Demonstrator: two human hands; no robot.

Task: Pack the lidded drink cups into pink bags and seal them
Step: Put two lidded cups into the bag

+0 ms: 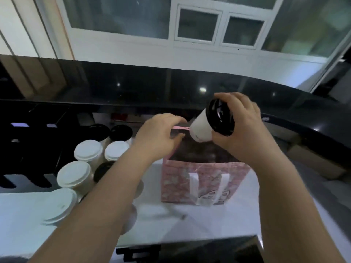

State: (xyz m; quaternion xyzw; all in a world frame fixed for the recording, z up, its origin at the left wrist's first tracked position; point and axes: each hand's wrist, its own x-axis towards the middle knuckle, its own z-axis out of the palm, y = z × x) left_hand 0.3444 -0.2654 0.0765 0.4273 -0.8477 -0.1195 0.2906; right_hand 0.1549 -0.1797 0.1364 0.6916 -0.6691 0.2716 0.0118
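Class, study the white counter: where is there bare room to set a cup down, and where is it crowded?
Bare: the counter in front of the pink bag, up to its near edge. Crowded: left of the bag, where lidded cups stand packed together.

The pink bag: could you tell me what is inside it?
The pink bag shows only a dark, blurred interior; its near wall hides the bottom. The right hand holds the black-lidded cup above it.
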